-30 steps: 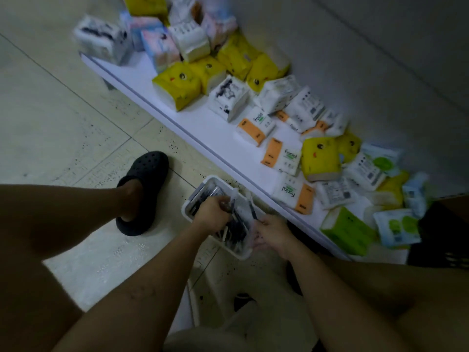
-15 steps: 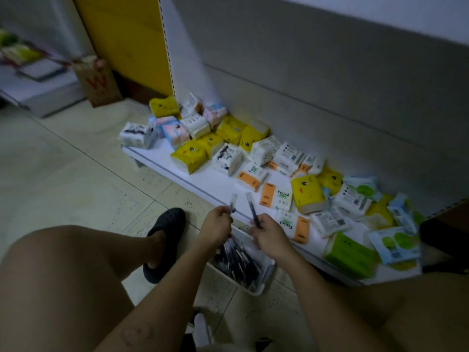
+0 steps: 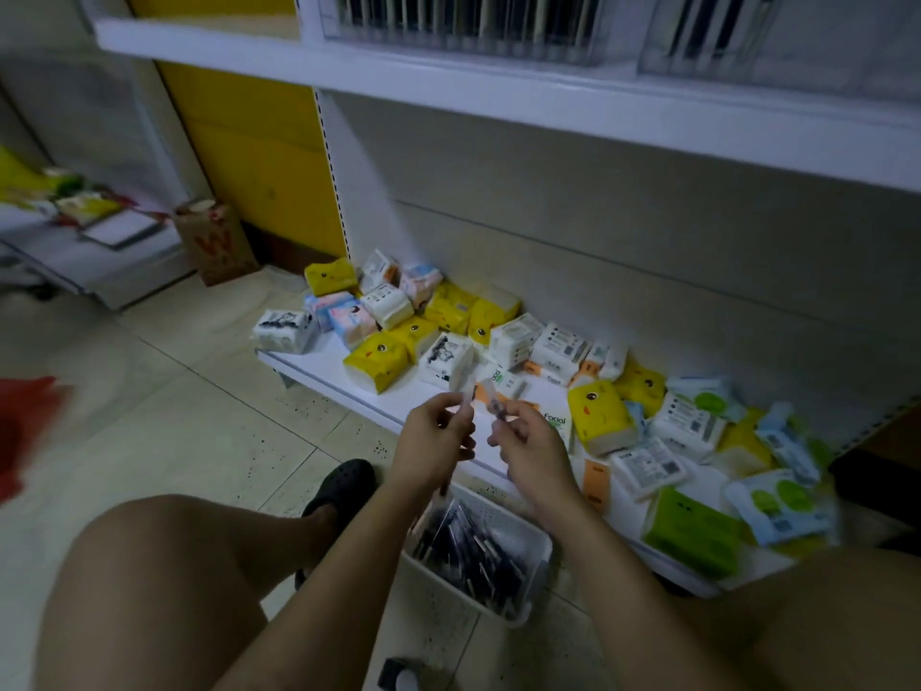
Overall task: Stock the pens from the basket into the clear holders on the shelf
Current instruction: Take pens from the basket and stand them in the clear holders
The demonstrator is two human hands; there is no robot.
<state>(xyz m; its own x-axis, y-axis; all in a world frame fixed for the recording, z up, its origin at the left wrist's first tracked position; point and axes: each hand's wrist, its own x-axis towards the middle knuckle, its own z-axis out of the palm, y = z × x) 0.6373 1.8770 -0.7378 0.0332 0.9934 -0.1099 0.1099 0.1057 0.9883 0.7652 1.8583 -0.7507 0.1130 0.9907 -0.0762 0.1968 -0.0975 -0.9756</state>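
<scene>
My left hand (image 3: 438,441) and right hand (image 3: 536,451) each pinch a pen (image 3: 496,409) below the holders (image 3: 463,32); pens point up, right hand looks nearer.

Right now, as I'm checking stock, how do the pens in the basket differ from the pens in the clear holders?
The basket pens lie jumbled in a heap, while the holder pens stand upright in rows. The basket pens sit in an opaque white basket on the floor, while the holder pens sit behind clear walls on the upper shelf. Both sets look dark.
</scene>
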